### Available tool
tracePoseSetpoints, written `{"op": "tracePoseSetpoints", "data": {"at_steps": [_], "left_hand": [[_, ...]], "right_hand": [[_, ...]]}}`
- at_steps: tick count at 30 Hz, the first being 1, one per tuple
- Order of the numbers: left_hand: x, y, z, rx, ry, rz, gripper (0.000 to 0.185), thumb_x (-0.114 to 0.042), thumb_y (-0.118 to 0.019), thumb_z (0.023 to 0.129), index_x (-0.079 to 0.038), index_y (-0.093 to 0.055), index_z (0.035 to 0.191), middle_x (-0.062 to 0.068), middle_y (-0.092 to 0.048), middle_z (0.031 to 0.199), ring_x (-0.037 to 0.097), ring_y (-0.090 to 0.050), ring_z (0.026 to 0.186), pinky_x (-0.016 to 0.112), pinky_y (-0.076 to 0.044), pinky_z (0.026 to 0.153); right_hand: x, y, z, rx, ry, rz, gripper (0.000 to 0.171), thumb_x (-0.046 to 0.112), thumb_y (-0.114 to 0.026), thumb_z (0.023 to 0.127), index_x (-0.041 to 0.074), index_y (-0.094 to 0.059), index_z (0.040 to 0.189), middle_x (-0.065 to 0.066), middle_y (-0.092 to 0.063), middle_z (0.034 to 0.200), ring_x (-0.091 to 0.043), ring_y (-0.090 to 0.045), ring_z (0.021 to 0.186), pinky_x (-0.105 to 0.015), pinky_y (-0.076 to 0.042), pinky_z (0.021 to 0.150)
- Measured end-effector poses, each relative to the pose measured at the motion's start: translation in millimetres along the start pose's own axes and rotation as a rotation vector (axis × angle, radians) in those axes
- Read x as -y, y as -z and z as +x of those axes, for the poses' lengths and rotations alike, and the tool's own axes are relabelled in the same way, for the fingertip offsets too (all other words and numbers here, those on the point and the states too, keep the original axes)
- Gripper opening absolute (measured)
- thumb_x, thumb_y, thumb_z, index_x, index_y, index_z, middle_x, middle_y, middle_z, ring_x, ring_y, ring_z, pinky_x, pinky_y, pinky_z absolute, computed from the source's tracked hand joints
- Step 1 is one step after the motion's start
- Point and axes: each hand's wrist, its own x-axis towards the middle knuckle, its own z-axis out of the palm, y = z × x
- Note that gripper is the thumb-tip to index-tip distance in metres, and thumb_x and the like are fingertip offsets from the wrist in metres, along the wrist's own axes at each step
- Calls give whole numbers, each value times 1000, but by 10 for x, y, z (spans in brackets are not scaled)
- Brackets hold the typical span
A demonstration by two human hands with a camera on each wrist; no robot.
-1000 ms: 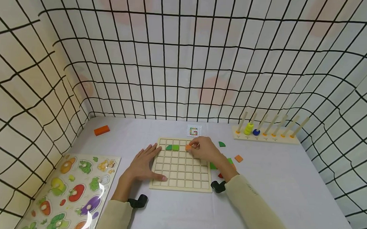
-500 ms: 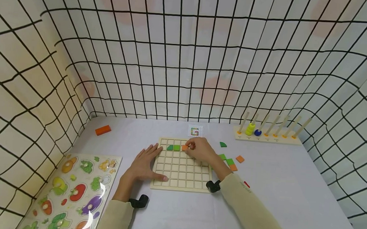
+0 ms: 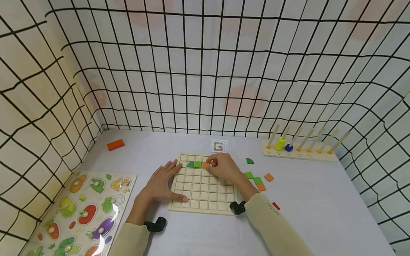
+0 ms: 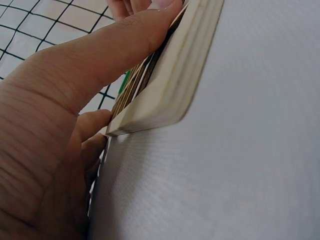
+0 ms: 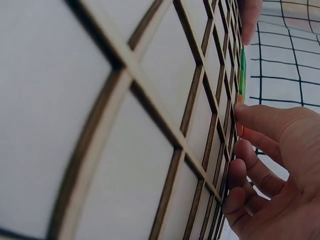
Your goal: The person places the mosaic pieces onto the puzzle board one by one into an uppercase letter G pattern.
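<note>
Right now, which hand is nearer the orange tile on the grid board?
Right. The right hand touches the orange tile in the board's second row; the left hand lies flat at the board's near-left edge.

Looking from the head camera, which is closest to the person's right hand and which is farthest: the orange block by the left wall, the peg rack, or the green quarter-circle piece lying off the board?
1. Green quarter-circle piece, just right of the right hand.
2. Peg rack, far right at the back.
3. Orange block, far left by the wall.

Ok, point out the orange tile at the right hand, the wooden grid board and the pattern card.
orange tile [image 3: 205, 165], head view, its exposed left half.
wooden grid board [image 3: 201, 190], head view, bare middle cells.
pattern card [image 3: 219, 146], head view, its centre.
</note>
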Motion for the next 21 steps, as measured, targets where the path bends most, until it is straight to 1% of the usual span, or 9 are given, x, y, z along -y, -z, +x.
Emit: {"op": "tracePoseSetpoints", "data": {"at_steps": [8, 14, 18, 21], "left_hand": [[-13, 7, 5, 8, 4, -6, 127, -81, -72, 54, -22, -24, 156, 2, -17, 164, 25, -12, 152, 50, -10, 123], [-26, -3, 15, 10, 3, -13, 127, -81, -72, 53, -22, -25, 156, 2, -17, 164, 24, -11, 153, 50, -10, 123], [-25, -1, 8, 16, 8, -8, 127, -81, -72, 54, -23, -24, 156, 2, -17, 164, 25, -11, 152, 50, -10, 123], [-22, 4, 2, 7, 11, -19, 127, -80, -73, 53, -22, -25, 155, 2, -18, 164, 25, -12, 152, 50, -10, 123]], "right_hand": [[-15, 2, -2, -1, 20, 12, 30, 27, -72, 87, 14, -72, 114, 3, -60, 78, -12, -50, 66, -27, -43, 60], [-75, 23, -49, -47, 18, 61, 29, 25, -72, 87, 11, -71, 113, 2, -60, 80, -14, -51, 68, -29, -45, 63], [-112, 74, -103, -59, 13, 82, 29, 25, -70, 88, 10, -70, 113, 0, -60, 83, -14, -53, 72, -28, -46, 66], [-148, 137, -148, -65, 13, 102, 30, 25, -71, 88, 9, -70, 114, -1, -60, 85, -15, -54, 75, -30, -46, 67]]}}
